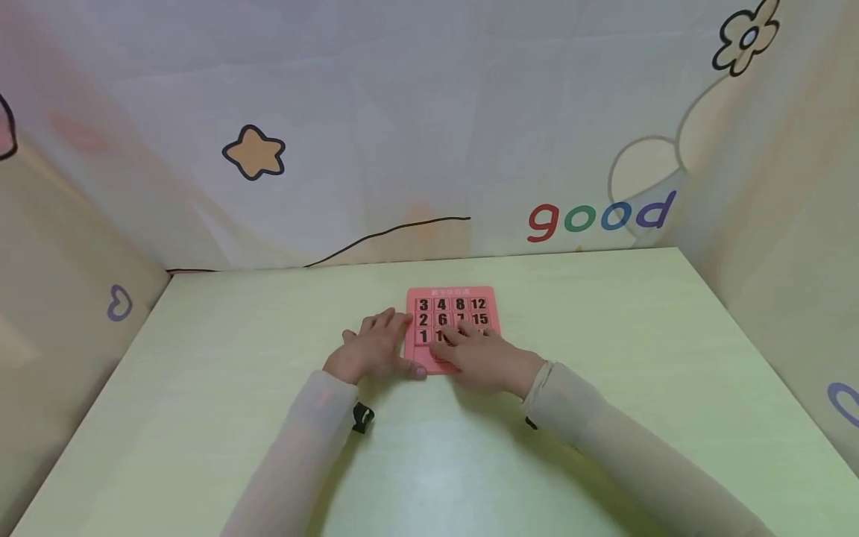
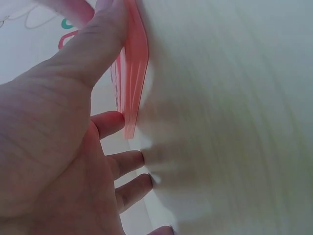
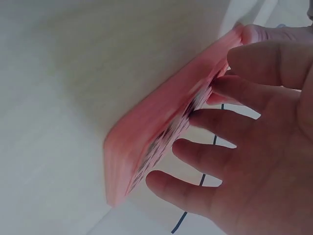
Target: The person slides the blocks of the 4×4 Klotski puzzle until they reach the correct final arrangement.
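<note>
A pink number sliding puzzle (image 1: 423, 321) lies flat on the table, its black-numbered tiles facing up. The top row reads 3, 4, 8, 12; lower tiles at the right are covered by fingers. My left hand (image 1: 376, 349) holds the puzzle's left side, thumb at the near left corner and index fingertip at the left edge; its other fingers spread away from the frame. In the left wrist view the puzzle (image 2: 134, 73) shows edge-on beside the thumb. My right hand (image 1: 493, 362) reaches over the lower right, extended fingertips on the tiles, as the right wrist view of the puzzle (image 3: 142, 125) shows.
The pale green table (image 1: 201, 418) stretches around the puzzle. A printed cloth (image 1: 376, 149) with a star, a flower and the word "good" hangs behind it, with cloth at both sides. Dark straps (image 1: 362, 418) show at the wrists.
</note>
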A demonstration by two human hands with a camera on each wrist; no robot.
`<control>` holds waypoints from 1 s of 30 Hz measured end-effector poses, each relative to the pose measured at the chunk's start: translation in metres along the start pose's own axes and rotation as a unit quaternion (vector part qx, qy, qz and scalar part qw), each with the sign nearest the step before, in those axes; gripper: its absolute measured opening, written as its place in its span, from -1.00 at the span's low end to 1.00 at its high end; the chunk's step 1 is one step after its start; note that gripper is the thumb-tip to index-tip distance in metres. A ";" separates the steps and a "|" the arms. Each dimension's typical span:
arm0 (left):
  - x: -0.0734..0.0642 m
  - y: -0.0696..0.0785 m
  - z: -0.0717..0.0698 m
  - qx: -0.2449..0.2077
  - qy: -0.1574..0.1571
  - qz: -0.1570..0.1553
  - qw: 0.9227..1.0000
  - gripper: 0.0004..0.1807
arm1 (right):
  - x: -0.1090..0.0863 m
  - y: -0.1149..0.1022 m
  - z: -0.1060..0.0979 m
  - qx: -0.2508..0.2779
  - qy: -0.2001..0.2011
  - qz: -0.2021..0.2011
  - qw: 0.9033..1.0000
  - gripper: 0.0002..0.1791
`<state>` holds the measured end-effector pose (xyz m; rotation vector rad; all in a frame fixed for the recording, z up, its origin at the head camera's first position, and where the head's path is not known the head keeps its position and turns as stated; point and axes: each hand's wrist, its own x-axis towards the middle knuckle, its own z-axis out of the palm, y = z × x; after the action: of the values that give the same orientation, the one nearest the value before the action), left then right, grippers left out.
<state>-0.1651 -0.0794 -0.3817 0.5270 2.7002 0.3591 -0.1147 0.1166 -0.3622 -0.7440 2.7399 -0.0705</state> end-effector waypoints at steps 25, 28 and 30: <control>-0.001 -0.001 -0.003 0.009 0.003 0.014 1.000 0.13 | -0.005 -0.018 0.003 -0.020 -0.003 -0.035 0.999 -0.43; -0.001 0.000 -0.002 0.014 0.001 0.014 1.000 0.12 | -0.007 -0.017 0.003 -0.024 -0.009 -0.034 0.999 -0.41; -0.001 0.000 -0.002 0.018 0.001 0.013 1.000 0.12 | -0.009 -0.015 0.005 -0.024 -0.007 -0.037 0.999 -0.39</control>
<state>-0.1654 -0.0798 -0.3797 0.5725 2.7078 0.3191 -0.0988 0.1085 -0.3625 -0.8556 2.7084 -0.0162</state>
